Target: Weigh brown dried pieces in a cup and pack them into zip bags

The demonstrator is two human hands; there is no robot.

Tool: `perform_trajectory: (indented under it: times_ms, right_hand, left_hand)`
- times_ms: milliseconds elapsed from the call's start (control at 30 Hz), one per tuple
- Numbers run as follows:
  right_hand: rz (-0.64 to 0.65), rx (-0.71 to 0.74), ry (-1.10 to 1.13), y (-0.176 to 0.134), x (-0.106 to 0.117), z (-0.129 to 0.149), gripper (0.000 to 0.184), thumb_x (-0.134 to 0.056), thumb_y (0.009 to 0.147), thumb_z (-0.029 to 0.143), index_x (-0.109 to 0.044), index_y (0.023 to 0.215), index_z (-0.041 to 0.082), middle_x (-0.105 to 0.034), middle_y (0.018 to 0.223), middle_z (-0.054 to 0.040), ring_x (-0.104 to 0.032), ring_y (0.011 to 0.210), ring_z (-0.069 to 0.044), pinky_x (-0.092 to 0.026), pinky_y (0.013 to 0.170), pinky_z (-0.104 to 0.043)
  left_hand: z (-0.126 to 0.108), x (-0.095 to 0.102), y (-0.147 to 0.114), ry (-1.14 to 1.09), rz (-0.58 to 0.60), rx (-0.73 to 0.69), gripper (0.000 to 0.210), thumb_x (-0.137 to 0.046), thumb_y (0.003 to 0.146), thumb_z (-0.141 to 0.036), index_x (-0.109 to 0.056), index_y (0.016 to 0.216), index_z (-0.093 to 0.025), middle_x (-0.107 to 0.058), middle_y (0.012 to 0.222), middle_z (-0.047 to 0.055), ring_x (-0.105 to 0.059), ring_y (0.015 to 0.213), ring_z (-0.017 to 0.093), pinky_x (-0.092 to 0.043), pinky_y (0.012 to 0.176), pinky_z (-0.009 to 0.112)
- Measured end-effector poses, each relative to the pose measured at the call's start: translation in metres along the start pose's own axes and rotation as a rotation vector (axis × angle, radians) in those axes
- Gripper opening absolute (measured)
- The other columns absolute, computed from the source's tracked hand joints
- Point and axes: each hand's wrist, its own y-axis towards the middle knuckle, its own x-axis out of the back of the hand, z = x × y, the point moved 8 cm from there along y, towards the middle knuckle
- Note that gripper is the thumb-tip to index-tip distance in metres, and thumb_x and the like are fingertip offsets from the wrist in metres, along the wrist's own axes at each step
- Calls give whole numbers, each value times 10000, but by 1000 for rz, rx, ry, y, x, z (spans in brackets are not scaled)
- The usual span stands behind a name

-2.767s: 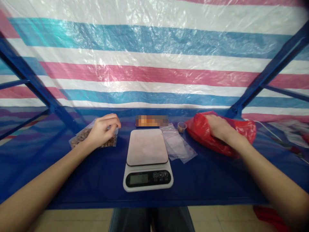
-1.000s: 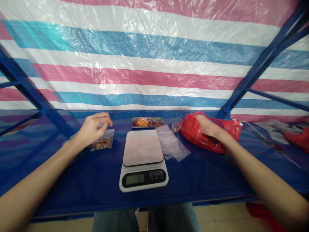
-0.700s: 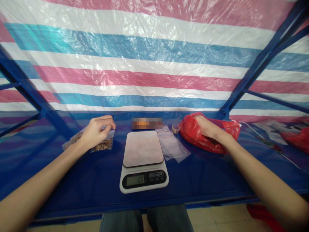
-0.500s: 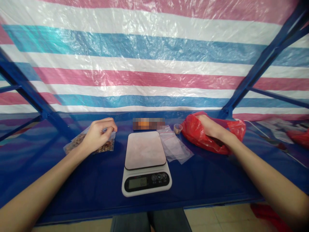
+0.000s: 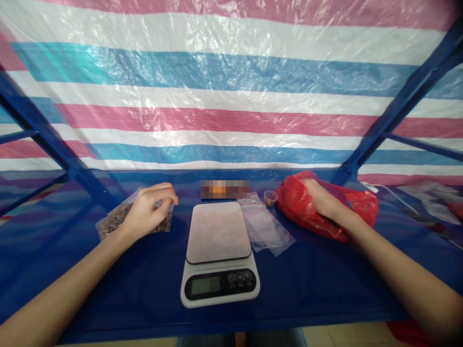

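My left hand (image 5: 151,208) rests over a clear plastic bag (image 5: 114,221) of small brown pieces. Its fingers are curled in toward the thumb, and nothing shows between them. On the other side, my right hand (image 5: 321,200) reaches into a crumpled red plastic bag (image 5: 294,205), which hides its fingers. Between the hands stands a white kitchen scale (image 5: 219,236) with a bare platform; its display appears to read 0.0. Several flat clear zip bags (image 5: 265,229) lie by the scale's right side. A small clear cup (image 5: 270,198) with brown contents stands beside the red bag.
Behind the scale is a blurred-out orange and dark item (image 5: 224,189). Blue metal frame bars (image 5: 401,111) rise at both sides of the blue tabletop (image 5: 152,294). A striped plastic sheet (image 5: 224,115) hangs behind. At far right lie a white cable (image 5: 394,195) and clear plastic (image 5: 430,197).
The camera view has shifted slightly, so the tabletop things sit a little lower in the picture. My left hand stays over its bag and my right hand remains inside the red bag.
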Motion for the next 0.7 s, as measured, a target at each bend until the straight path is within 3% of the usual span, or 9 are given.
perform_trajectory:
  times_ms: [67,200,400,700]
  right_hand:
    - [0,-20,-12,-1,2,-3,64,-653,716,213,-666,666,250,-745,709,-73,-709,756,-289,-614,719,-363]
    - [11,-52,-40,0,7,-6,125,-619,650,171,-709,713,231,-772,735,-65,-728,760,-278,-607,705,-329]
    - [42,-24,-37,1,9,-2,97,-614,674,177,-682,680,245,-762,706,-28,-711,698,-262,-588,622,-320]
    - [105,-13,-31,5,11,4,198,-565,666,154,-735,742,223,-798,781,-22,-723,718,-243,-585,664,-313]
  left_hand:
    - [-1,0,0,-2,-6,9,333,-465,933,-108,-682,701,-207,-671,750,-9,-645,698,144,-478,686,268]
    - [-3,1,2,-6,-6,27,340,-451,930,-125,-670,684,-209,-665,739,-5,-639,682,147,-477,670,270]
    - [2,-1,2,-7,36,43,328,-451,920,-154,-665,680,-217,-669,739,3,-647,693,163,-483,679,284]
    - [6,-1,5,-13,40,66,312,-461,889,-148,-663,666,-232,-678,725,-3,-649,680,166,-474,684,302]
